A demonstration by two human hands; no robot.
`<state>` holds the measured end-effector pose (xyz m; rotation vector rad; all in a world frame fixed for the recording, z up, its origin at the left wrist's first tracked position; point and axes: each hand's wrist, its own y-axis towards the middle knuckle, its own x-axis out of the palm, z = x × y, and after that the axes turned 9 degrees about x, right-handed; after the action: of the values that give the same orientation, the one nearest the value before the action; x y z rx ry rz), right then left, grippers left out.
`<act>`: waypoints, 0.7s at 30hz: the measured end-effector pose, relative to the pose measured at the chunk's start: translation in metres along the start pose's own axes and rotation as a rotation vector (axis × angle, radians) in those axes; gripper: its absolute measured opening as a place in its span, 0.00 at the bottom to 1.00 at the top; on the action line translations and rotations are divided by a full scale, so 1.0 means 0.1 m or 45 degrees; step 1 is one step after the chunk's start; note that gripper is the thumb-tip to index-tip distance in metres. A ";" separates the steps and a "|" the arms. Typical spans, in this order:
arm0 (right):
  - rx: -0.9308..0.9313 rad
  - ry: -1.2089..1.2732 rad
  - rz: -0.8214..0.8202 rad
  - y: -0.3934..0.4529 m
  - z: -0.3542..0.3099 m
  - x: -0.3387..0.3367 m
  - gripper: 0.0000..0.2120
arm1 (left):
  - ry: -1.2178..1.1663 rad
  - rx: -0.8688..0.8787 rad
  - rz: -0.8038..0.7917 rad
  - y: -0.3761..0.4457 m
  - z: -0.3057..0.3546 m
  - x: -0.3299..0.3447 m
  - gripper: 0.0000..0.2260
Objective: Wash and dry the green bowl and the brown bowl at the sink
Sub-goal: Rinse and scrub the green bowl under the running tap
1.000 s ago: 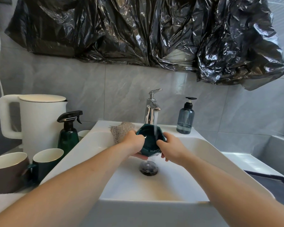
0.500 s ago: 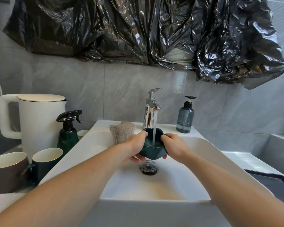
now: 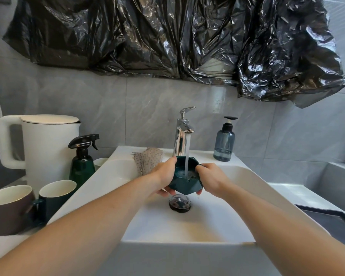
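Ceramic by the look of it, so that dark green faceted bowl [image 3: 185, 179] is going to feel stiff, a bit hefty once it fills, and chippy if it knocks the basin. Right now it sits above the black round drain stopper [image 3: 180, 203], held under the running stream of water [image 3: 187, 154], with foamy water pooling inside.

Left hand [image 3: 164, 177] grips it at the 9 o'clock side, thumb hooked over the rim and fingers tucked beneath. Right hand [image 3: 211, 179] clamps the 3 o'clock side, fingers curled over the rim. Wet glaze is slippery, so I'd say rim-plus-underside is the smart hold, both sides at once, and keep it low over the white rectangular sink [image 3: 189, 235].

Off at 9 o'clock on the surface sit a brown mug with a white inside [image 3: 7, 211] and a dark green mug [image 3: 55, 194]; I can't spot a brown bowl for sure.

Further back at 11 o'clock a speckled beige cloth [image 3: 147, 159] drapes over the sink edge, handy for drying I guess. At 12 o'clock stands the chrome lever tap [image 3: 182, 136].
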<state>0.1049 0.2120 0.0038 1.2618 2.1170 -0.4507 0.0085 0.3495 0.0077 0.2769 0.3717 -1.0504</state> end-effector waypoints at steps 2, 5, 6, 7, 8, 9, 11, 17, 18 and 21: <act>-0.001 -0.017 -0.001 0.00 0.00 0.00 0.18 | 0.011 -0.010 0.001 0.00 0.00 0.01 0.25; 0.001 -0.028 -0.005 0.00 0.01 0.00 0.18 | 0.020 -0.026 -0.005 0.01 -0.01 0.02 0.25; 0.002 -0.031 -0.008 -0.01 0.00 0.00 0.19 | 0.021 -0.031 -0.003 0.01 -0.01 0.02 0.25; 0.005 -0.036 -0.011 -0.01 0.00 0.00 0.19 | 0.022 -0.037 0.002 0.02 -0.01 0.02 0.25; 0.010 -0.040 -0.013 -0.02 -0.01 0.00 0.19 | 0.024 -0.044 0.008 0.03 -0.02 0.02 0.24; 0.014 -0.042 -0.017 -0.03 -0.02 0.01 0.18 | 0.028 -0.048 0.009 0.03 -0.02 0.02 0.24; 0.019 -0.042 -0.023 -0.03 -0.02 0.01 0.18 | 0.039 -0.053 0.007 0.04 -0.03 0.02 0.24; 0.020 -0.048 -0.026 -0.02 0.00 0.00 0.19 | 0.061 -0.067 0.000 0.04 -0.04 0.03 0.25; 0.019 -0.052 -0.026 -0.02 0.00 0.00 0.19 | 0.064 -0.069 0.001 0.04 -0.04 0.03 0.25; 0.020 -0.062 -0.026 -0.03 -0.01 0.00 0.19 | 0.072 -0.074 0.003 0.04 -0.03 0.03 0.25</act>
<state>0.1017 0.2110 0.0038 1.2269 2.0911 -0.5023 0.0126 0.3500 0.0039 0.2557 0.4520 -1.0294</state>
